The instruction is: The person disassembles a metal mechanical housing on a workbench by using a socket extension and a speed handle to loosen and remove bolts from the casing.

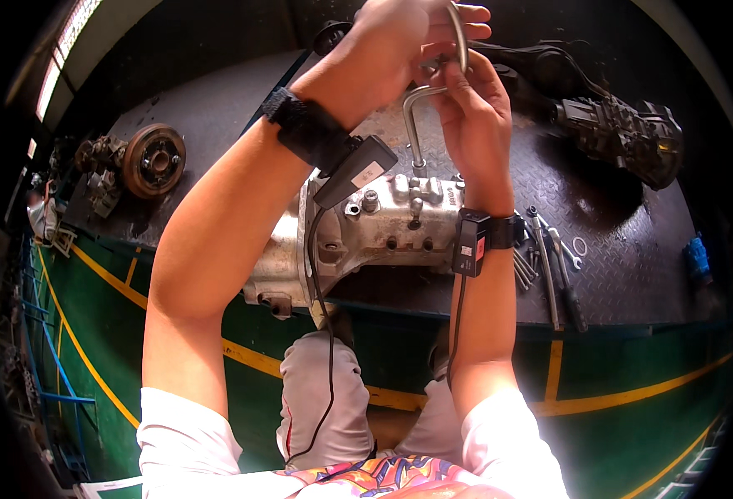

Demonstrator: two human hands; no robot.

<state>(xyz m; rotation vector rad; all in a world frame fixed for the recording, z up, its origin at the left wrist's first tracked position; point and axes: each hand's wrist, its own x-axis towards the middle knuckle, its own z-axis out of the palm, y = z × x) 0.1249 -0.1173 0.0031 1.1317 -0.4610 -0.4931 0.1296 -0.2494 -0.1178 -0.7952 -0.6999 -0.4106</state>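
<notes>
My left hand (400,37) and my right hand (470,108) are raised above a metal workbench, both gripping a bent silver metal tube (416,104). The tube curves over at the top near my left fingers, then runs down to a fitting on a silver aluminium gearbox housing (383,224) that lies on the bench edge below my wrists. My right fingers pinch the tube's upper bend. Both wrists wear black bands with small black sensor boxes and cables.
Several wrenches and hand tools (549,258) lie right of the housing on the checker-plate bench (633,249). A dark gearbox assembly (624,133) sits far right, a rusty brake hub (152,158) far left. Green floor with yellow lines lies below.
</notes>
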